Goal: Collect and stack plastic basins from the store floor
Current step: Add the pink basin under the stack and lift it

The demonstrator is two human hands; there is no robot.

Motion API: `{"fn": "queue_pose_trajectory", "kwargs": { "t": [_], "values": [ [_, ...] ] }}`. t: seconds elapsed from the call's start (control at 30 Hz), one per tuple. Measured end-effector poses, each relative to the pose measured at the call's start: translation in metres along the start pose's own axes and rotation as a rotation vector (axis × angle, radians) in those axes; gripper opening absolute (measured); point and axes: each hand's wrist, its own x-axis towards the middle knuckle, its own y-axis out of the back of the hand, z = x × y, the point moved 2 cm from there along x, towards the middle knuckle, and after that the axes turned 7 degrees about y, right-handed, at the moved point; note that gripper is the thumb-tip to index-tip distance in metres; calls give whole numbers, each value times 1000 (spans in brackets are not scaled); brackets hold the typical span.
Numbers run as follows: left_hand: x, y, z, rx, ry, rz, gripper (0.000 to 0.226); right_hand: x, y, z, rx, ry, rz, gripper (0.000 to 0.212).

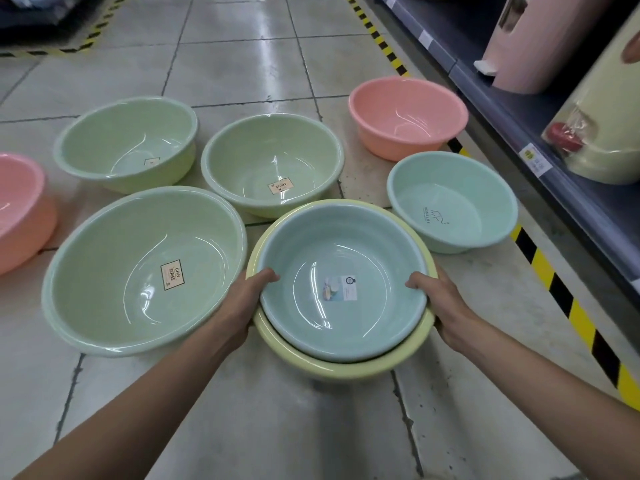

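A pale blue basin (341,258) sits nested inside a yellow basin (346,370) near the middle of the tiled floor. My left hand (247,296) grips the stack's left rim, thumb over the blue edge. My right hand (441,299) grips its right rim the same way. Around the stack stand loose basins: a big green basin (114,251) at left, two more green basins (114,133) (252,157) behind, a mint basin (460,188) at right, a pink basin (408,109) behind that, and another pink basin (20,202) at the far left edge.
A dark store shelf (512,109) runs along the right, holding a pink bin (550,39) and a cream bin (609,126). Yellow-black hazard tape (561,292) marks the floor beside it. Another taped display corner (69,29) lies at the top left.
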Motion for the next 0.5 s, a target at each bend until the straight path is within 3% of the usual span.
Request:
{"fn": "queue_pose_trajectory", "kwargs": {
  "t": [0.23,0.37,0.5],
  "values": [
    [-2,-6,25,24,-6,49,45,7,5,-15,21,23,29,36],
    [-4,-10,63,36,-90,17,48,12,13,-53,31,140,-4,29],
    [-10,-32,125,89,-198,-73,44,33,33,-106,82,215,5,39]
  ]
}}
